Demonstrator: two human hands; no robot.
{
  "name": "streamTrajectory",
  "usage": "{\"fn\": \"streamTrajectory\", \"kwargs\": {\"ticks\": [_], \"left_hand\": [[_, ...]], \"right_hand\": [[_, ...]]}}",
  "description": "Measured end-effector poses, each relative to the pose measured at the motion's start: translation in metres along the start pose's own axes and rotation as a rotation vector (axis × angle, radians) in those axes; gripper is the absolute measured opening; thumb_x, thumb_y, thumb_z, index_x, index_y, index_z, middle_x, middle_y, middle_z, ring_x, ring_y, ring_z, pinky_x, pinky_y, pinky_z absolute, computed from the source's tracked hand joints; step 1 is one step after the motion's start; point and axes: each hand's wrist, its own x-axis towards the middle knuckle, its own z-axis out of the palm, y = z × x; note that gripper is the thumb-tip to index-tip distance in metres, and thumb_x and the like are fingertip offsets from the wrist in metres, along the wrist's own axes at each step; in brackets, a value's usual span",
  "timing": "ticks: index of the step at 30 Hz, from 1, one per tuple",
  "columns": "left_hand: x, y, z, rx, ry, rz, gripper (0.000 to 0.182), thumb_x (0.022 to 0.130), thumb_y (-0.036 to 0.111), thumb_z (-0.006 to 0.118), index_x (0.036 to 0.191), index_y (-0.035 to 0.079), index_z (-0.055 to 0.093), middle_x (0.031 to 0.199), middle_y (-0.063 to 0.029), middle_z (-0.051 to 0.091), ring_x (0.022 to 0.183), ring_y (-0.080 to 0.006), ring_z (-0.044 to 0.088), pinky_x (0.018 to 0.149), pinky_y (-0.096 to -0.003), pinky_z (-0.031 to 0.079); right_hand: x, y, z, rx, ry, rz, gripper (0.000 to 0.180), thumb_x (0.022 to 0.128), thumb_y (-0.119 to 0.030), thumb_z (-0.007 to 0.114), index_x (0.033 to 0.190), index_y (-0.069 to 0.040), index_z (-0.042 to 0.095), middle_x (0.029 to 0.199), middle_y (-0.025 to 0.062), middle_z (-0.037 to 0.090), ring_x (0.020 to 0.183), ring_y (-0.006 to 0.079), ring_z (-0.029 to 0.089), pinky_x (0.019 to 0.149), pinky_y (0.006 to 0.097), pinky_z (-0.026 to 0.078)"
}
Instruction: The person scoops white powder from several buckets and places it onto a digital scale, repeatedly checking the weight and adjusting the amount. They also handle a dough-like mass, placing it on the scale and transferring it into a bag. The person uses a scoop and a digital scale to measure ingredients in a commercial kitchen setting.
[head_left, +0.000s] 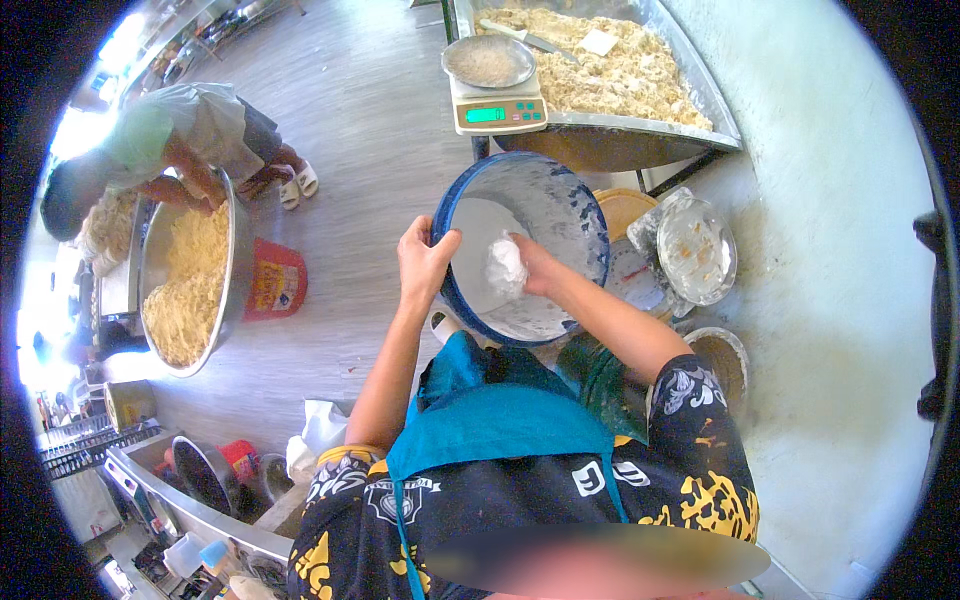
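Note:
A large blue bucket (444, 202) stands in front of me, its inner wall smeared with white powder. My left hand (426, 259) grips the bucket's left rim, thumb on top. Inside the bucket, my right hand (531, 266) holds a heap of white powder (508, 264). Whether a clear bag or scoop lies around that heap, I cannot tell. More pale powder (480, 217) covers the bottom of the bucket. Just beyond the rim sits a digital kitchen scale (499, 114) with its display lit. A round metal dish (491, 64) on it contains a light brownish powder.
Behind the scale, a metal trough (724, 124) contains crumbly yellowish dough, a knife (529, 40) and a white scraper (598, 42). Powdery dishes (697, 251) crowd the right side by the wall. At left a person bends over a big metal basin (238, 262) of dough, near a red bucket (277, 279).

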Motion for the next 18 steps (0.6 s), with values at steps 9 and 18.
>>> {"fn": "streamTrajectory", "kwargs": {"ticks": [9,18], "left_hand": [[0.004,-0.004,-0.004,-0.048,0.055,-0.027,0.025,0.067,0.020,0.063,0.067,-0.002,0.053,0.060,-0.0007,0.047,0.058,-0.0089,0.041,0.051,-0.0268,0.035],[0.020,-0.019,-0.017,-0.097,0.020,-0.053,0.027,0.070,0.020,0.064,0.062,0.001,0.047,0.059,0.0018,0.042,0.057,-0.0081,0.038,0.049,-0.0264,0.030]], "right_hand": [[-0.023,-0.036,0.017,0.344,-0.206,-0.019,0.028,0.092,-0.030,0.043,0.090,-0.008,0.059,0.085,0.0088,0.062,0.082,0.0258,0.061,0.071,0.0400,0.052],[-0.034,-0.069,0.059,0.430,-0.191,-0.141,0.026,0.089,-0.030,0.048,0.091,-0.008,0.062,0.088,0.0098,0.064,0.082,0.0279,0.061,0.074,0.0444,0.051]]}}
